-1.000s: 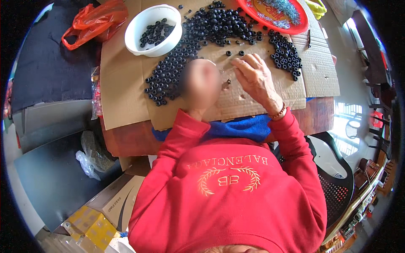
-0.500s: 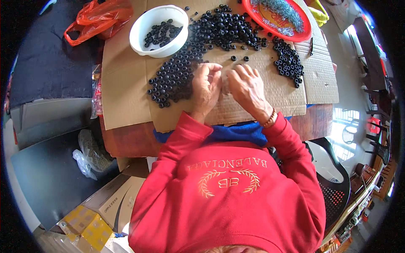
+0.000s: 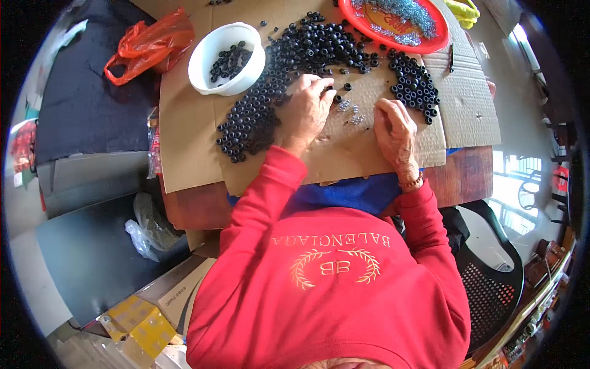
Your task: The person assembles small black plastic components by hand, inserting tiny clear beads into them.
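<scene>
Left hand [image 3: 309, 106]: fingers narrow at bead [image 3: 330, 88]; right hand [image 3: 396, 126]: fingers curled; I cannot tell grips. Likely unfinished: many loose beads [image 3: 319, 46].

Sweatshirt [image 3: 332, 313]: you wear bright red, long-sleeved.
Sleeves [image 3: 255, 197]: the same red, down to your wrists.
Lettering [image 3: 330, 240]: one gold line across your front.
Wreath [image 3: 301, 266]: gold leafy branches curving around a gold monogram [image 3: 335, 267].
Bracelet [image 3: 411, 183]: round brown beads on your right wrist.
Hands: your left hand [image 3: 308, 111] and right hand [image 3: 396, 130], bare.
</scene>
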A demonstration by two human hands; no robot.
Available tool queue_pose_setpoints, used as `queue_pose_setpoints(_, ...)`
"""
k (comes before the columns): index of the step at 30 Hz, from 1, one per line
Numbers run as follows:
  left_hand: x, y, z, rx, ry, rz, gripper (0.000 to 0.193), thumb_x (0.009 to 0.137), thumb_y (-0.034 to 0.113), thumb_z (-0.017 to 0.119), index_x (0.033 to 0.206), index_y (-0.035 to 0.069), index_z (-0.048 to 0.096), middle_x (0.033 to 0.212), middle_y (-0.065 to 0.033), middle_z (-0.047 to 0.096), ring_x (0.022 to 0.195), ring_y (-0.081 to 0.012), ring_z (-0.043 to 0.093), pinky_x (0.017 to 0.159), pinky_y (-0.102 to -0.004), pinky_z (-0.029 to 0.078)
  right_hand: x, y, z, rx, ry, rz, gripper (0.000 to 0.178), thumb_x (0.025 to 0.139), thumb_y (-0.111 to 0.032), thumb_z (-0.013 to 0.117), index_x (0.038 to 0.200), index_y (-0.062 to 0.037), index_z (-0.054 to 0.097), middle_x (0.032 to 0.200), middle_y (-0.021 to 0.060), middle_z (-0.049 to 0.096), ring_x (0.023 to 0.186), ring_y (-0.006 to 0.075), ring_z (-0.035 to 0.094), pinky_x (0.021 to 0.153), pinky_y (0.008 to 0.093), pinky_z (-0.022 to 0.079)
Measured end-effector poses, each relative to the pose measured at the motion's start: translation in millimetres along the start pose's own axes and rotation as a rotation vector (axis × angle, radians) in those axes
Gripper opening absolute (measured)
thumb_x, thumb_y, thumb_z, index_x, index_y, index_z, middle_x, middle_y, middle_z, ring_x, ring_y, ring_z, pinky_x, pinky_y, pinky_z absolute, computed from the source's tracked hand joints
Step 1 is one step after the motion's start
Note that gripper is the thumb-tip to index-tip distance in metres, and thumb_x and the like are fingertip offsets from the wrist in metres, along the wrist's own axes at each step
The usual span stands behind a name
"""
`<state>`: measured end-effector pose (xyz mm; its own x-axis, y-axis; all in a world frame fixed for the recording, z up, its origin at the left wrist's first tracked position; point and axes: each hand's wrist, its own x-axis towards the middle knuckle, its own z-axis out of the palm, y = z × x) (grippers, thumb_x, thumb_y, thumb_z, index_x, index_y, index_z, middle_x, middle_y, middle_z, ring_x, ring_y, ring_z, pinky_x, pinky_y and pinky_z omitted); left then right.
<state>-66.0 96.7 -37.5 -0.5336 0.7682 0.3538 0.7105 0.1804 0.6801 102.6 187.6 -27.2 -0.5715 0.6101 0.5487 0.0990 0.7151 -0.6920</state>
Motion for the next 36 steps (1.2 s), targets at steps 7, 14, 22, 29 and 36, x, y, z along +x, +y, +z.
queue_pose_setpoints(7,-3,9,-2,-0.120,0.078,-0.050,0.017,0.078,0.006,0.065,0.095,0.004,0.062,0.085,-0.0056,0.061,0.071,-0.0151,0.059,0.061,-0.0271,0.047,-1,0,-7,0.128,0.048,0.160,0.011,0.080,0.003,0.057,0.090,-0.0004,0.057,0.076,0.0049,0.055,0.064,0.0103,0.052,0.057,0.0230,0.042)
queue_pose_setpoints(14,-24,24,-42,-1.471,-0.144,-0.636,0.021,0.081,0.001,0.062,0.101,0.006,0.061,0.095,-0.0077,0.063,0.083,-0.0138,0.062,0.061,-0.0204,0.049,0,3,-13,0.211,-0.010,0.175,0.009,0.080,0.004,0.057,0.088,0.0008,0.058,0.077,0.0020,0.054,0.065,0.0066,0.049,0.057,0.0189,0.040)
queue_pose_setpoints(22,-56,22,-50,-1.805,-0.233,-0.720,0.023,0.083,0.003,0.060,0.106,0.006,0.060,0.101,-0.0097,0.062,0.085,-0.0157,0.062,0.063,-0.0202,0.049,-6,12,-6,0.400,-0.058,0.266,0.011,0.082,0.002,0.058,0.093,-0.0005,0.060,0.082,-0.0006,0.056,0.071,0.0042,0.050,0.063,0.0171,0.040)
queue_pose_setpoints(29,-70,22,-46,-1.869,-0.254,-0.711,0.025,0.083,0.001,0.058,0.108,0.007,0.060,0.102,-0.0112,0.062,0.089,-0.0182,0.060,0.066,-0.0219,0.049,-7,-14,-14,0.696,-0.129,0.451,0.012,0.082,0.001,0.060,0.094,-0.0014,0.061,0.081,0.0004,0.060,0.073,0.0053,0.053,0.067,0.0187,0.043)
queue_pose_setpoints(36,-76,38,-50,-1.610,-0.211,-0.741,0.023,0.086,0.004,0.057,0.109,0.004,0.057,0.096,-0.0067,0.062,0.084,-0.0129,0.061,0.063,-0.0198,0.048,-23,-50,-1,0.877,-0.276,0.505,0.007,0.080,0.004,0.061,0.086,-0.0001,0.060,0.084,0.0003,0.057,0.078,0.0065,0.054,0.070,0.0200,0.044)
